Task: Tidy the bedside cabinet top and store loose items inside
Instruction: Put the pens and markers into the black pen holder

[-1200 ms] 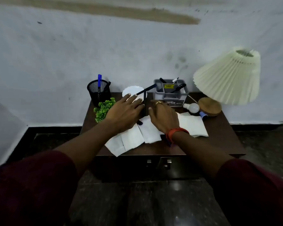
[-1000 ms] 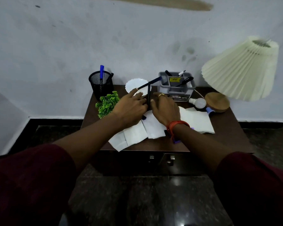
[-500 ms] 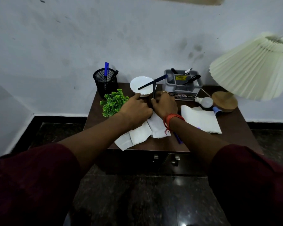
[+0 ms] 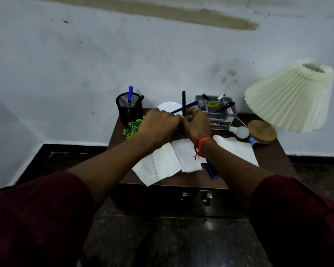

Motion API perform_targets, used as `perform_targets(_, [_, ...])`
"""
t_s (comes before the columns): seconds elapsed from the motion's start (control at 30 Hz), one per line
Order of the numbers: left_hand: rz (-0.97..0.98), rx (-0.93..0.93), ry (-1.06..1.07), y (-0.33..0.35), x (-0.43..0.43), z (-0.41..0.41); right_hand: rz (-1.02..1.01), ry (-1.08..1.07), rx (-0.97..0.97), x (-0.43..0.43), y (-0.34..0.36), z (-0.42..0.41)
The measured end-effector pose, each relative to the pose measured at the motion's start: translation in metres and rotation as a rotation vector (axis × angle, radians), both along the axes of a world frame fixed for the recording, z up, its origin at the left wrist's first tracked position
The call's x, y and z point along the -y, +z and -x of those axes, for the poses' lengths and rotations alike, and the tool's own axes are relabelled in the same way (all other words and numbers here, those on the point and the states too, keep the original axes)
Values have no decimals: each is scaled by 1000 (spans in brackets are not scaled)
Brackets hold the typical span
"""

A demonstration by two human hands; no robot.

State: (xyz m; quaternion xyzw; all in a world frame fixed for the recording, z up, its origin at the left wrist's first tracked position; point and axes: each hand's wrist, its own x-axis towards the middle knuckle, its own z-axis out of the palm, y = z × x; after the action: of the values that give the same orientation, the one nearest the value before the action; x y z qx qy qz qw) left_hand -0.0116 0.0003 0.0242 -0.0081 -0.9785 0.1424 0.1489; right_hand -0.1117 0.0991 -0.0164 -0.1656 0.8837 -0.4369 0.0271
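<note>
My left hand (image 4: 159, 125) and my right hand (image 4: 198, 124) meet knuckle to knuckle over the back of the brown cabinet top (image 4: 270, 158). Both have curled fingers round the lower part of a black pen (image 4: 183, 102), which stands upright above them; its lower end is hidden between them. A second dark pen with a blue end (image 4: 188, 106) slants across a white plate (image 4: 167, 107) behind my hands. White paper sheets (image 4: 165, 163) lie spread under my wrists, with more paper (image 4: 239, 151) to the right. A purple flat thing (image 4: 212, 172) pokes out beside my right forearm.
A black mesh pen cup (image 4: 129, 108) and a small green plant (image 4: 133, 127) stand at the back left. A grey organiser (image 4: 217, 109), a loose bulb (image 4: 241, 132) and a tilted lamp (image 4: 291, 97) are at the right. Two door handles (image 4: 207, 198) show below the top.
Both hands have curled from flat on the papers and lifted. The black pen went from lying by my fingers to standing upright between my hands.
</note>
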Motion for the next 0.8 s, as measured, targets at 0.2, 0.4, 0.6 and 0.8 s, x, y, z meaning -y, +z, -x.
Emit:
perform_targets(0.2, [-474,-203,161,29,27,-14,112,9,-7,19,33,-13])
perform_targets(0.4, [-656,-399,236,45,60,-36,308,79,200,51,46,-30])
perform_targets(0.6, [-777,-505,331,49,93,-50,459,151,481,77,59,-47])
perform_targets(0.8, [-841,-505,384,34,109,-56,430,127,650,95,60,-51])
